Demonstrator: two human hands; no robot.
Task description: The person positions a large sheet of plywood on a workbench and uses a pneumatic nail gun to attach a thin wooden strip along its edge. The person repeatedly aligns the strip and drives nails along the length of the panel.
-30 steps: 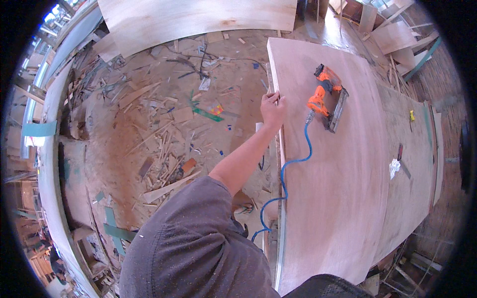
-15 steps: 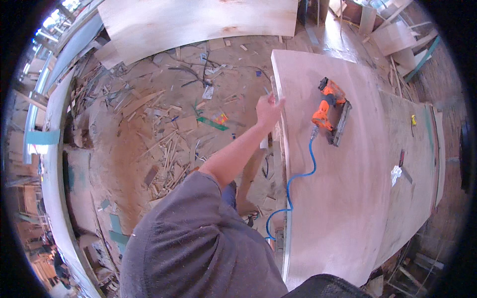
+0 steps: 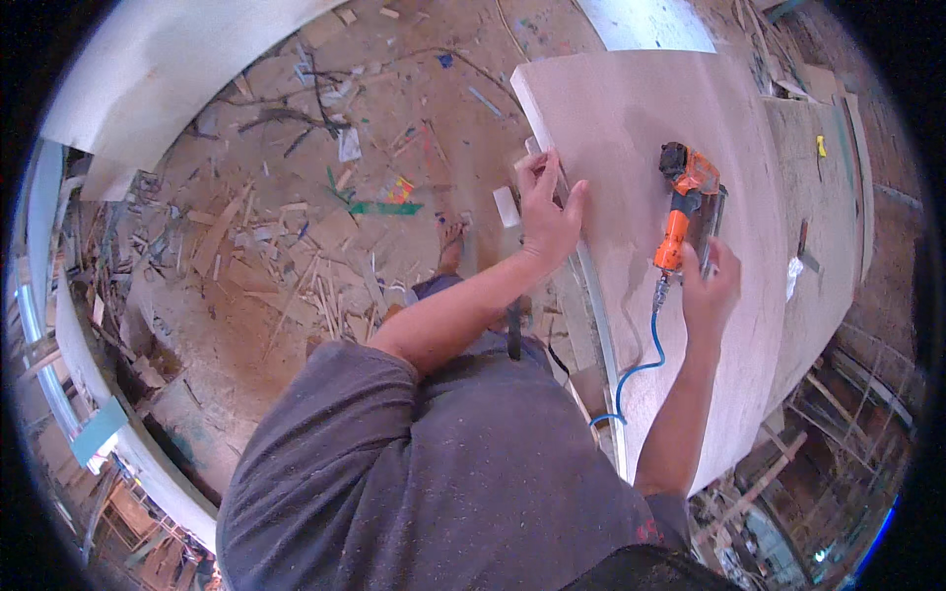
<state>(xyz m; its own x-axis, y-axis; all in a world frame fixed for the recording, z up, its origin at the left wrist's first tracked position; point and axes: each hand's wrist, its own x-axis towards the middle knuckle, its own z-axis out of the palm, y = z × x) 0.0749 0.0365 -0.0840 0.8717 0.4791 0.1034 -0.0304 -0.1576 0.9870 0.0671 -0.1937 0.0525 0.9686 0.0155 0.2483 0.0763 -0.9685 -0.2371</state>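
Observation:
My left hand (image 3: 554, 212) is at the left edge of a large pale plywood panel (image 3: 719, 384). Its fingers reach over the edge and the thumb stands apart above the panel face; whether they press on a thin wood strip there, I cannot tell. An orange and black nail gun (image 3: 673, 236) lies on the panel, with a blue air hose (image 3: 642, 368) running from its handle end. Beside that handle end hovers my right hand (image 3: 711, 291), thumb and fingers apart and slightly curved, with nothing held. Contact with the tool cannot be made out.
Wood scraps (image 3: 330, 305), green tape (image 3: 386, 209) and branches litter the floor on the left. Another large pale sheet (image 3: 187, 84) stands at the far left. On the board (image 3: 813, 236) right of the panel lie a white scrap (image 3: 793, 276) and a small yellow item (image 3: 821, 146).
My right hand has come into view beside the nail gun. My left hand's closed fingers have loosened, the thumb now apart. The view has shifted; the nail gun still lies on the panel.

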